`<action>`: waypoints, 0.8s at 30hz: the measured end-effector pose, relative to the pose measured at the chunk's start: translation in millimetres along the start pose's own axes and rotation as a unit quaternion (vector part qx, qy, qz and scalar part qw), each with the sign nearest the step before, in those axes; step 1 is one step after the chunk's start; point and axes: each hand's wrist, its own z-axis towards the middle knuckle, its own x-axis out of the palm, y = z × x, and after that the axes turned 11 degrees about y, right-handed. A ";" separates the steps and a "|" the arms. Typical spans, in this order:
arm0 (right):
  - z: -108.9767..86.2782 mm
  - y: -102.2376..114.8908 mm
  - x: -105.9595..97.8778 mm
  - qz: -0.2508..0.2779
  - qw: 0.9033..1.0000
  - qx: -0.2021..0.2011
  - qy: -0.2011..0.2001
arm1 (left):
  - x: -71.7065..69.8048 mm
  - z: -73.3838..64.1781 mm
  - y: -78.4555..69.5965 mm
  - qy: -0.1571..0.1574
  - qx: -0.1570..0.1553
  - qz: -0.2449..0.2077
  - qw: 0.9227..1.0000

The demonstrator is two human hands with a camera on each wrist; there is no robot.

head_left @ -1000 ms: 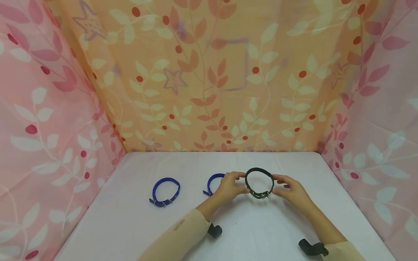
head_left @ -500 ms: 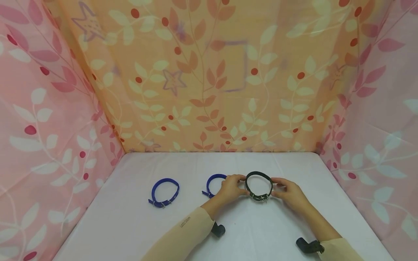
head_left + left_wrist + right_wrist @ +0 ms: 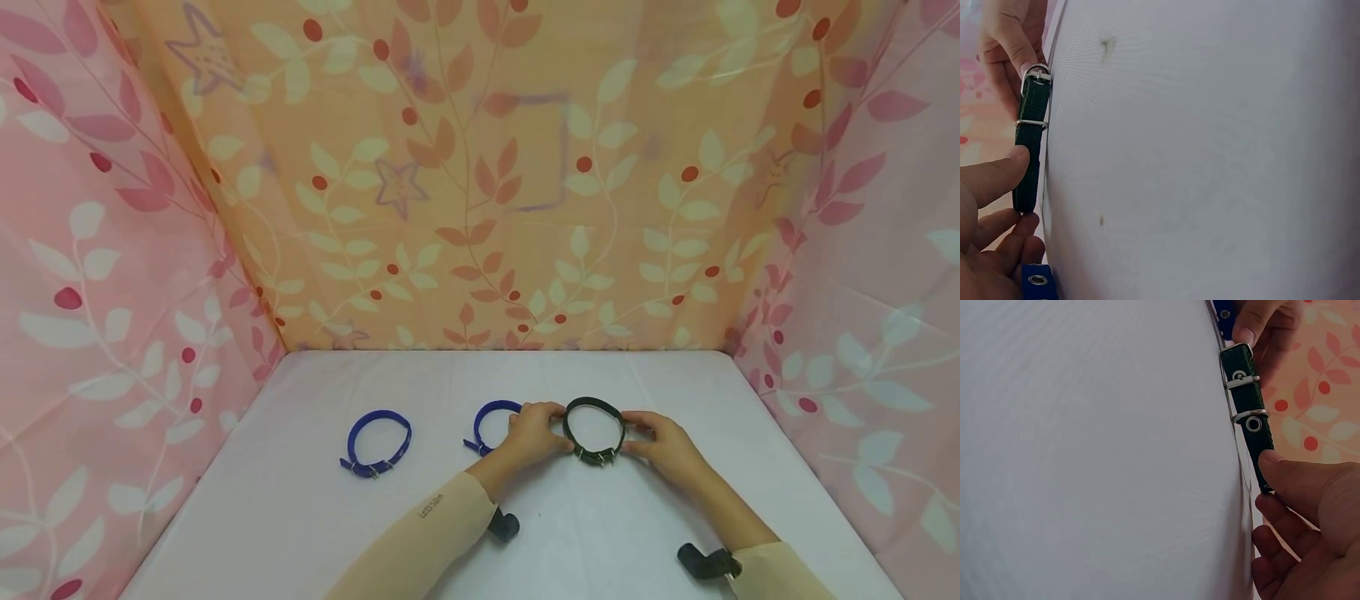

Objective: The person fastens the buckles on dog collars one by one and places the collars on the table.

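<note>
A dark green buckled collar [image 3: 597,457], closed into a ring, sits between both hands at the right of centre in the head view. My left hand [image 3: 531,435] pinches its left side between thumb and fingers. Opposite, my right hand [image 3: 667,446] pinches the right side the same way. Silver buckle parts and a metal loop show on the green strap [image 3: 1034,103] in the left wrist view; the right wrist view also shows an eyelet on the collar [image 3: 1247,394]. Behind my left hand lies a blue collar [image 3: 501,405], partly hidden by that hand.
Another blue buckled collar [image 3: 367,470] lies farther left on the white-covered table [image 3: 300,533]. Patterned cloth walls [image 3: 465,250] enclose the table at the back and on both sides.
Both hands have lowered the green collar slightly toward the table and toward me, keeping their pinch on it. The two blue collars have stayed in place.
</note>
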 end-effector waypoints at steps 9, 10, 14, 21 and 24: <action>3.3 -1.8 1.4 -0.009 1.000 -0.010 0.007 | 0.0 1.5 -0.6 0.010 -0.014 0.008 1.000; 3.3 -1.4 1.7 -0.008 1.000 -0.009 0.008 | 0.3 1.5 -0.6 0.012 -0.016 0.008 1.000; 3.3 -1.3 1.8 -0.018 1.000 0.000 0.011 | 0.5 0.9 -1.1 0.019 -0.022 0.004 1.000; 4.1 0.1 -1.8 -0.056 0.998 0.024 0.006 | -6.1 -2.2 -8.3 0.030 -0.022 0.004 0.999; 3.5 3.8 -2.4 -0.057 0.998 0.028 0.005 | -7.0 -2.0 -9.2 0.038 -0.025 0.007 0.999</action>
